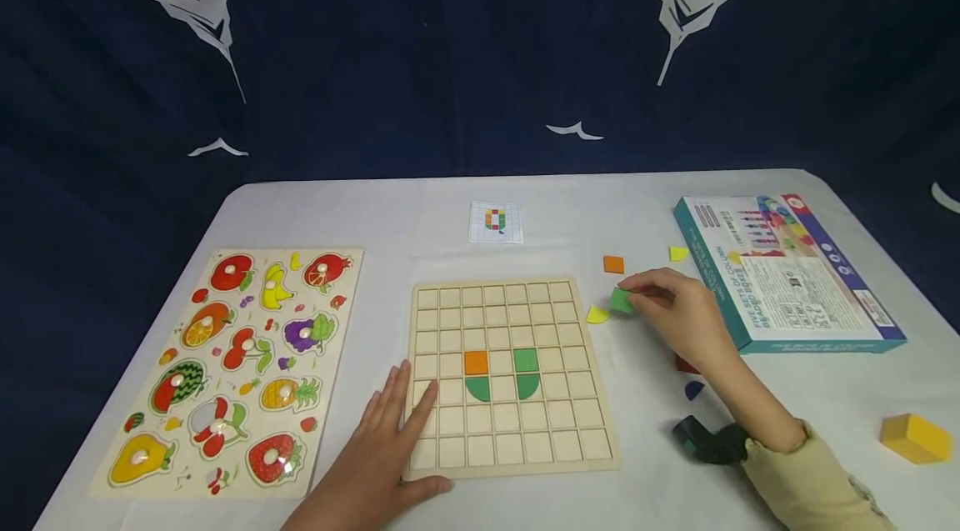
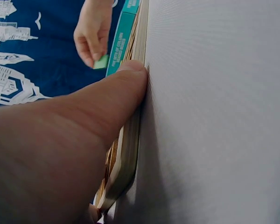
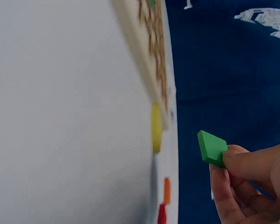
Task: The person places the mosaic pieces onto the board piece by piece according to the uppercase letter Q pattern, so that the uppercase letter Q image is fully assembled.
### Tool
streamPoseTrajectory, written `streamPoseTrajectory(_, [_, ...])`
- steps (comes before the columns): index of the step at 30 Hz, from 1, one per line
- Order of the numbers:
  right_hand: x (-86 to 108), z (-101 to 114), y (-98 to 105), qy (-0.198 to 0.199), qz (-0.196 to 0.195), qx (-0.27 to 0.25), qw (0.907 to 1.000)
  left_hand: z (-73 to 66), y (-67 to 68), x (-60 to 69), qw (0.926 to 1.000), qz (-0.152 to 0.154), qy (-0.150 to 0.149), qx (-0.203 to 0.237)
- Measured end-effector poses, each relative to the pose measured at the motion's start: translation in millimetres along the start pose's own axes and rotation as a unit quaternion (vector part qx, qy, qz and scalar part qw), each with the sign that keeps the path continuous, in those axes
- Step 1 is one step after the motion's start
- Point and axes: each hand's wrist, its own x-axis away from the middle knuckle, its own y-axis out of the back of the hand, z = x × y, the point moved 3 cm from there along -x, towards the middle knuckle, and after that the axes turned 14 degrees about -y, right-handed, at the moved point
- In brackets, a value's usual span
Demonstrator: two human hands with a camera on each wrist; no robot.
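Observation:
Between thumb and fingers, my right hand pinches a green square tile, raised off the table in the right wrist view. My left hand lies with fingers extended along the left edge of a wooden grid board, its thumb touching the front edge. In the board's cells sit an orange square, a green square and two green quarter-round tiles, one being the left quarter-round, the other the right quarter-round. A small pattern card lies behind the board.
Right of the board are a yellow quarter-round, an orange tile, a yellow tile and a dark blue piece. A boxed set and yellow block lie farther right. A fruit puzzle board is at left.

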Motion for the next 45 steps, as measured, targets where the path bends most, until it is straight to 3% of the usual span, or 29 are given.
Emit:
streamPoseTrajectory(7, [-6.1, 30, -30, -0.012, 0.102, -0.070, 0.9922, 0.2, 1.0, -0.6, 0.9998, -0.010, -0.012, -0.011])
streamPoseTrajectory(10, [-7.0, 38, -50, -0.021, 0.147, -0.079, 0.9858, 0.1, 0.6, -1.0, 0.9998, -0.010, -0.012, -0.011])
streamPoseTrajectory(15, [-6.6, 46, -73, 0.009, 0.190, -0.065, 0.9796, -0.3, -0.4, -2.1, 0.9999, -0.003, -0.007, -0.009])
streamPoseTrajectory(27, [-3.8, 53, -83, 0.069, 0.203, -0.025, 0.9765, -1.3, 1.5, -1.9, 0.9998, -0.006, -0.005, -0.016])
streamPoseTrajectory(45, [2.3, 54, -85, 0.099, 0.200, 0.018, 0.9746, -1.8, 1.7, 1.1, 0.9994, -0.021, -0.021, -0.019])
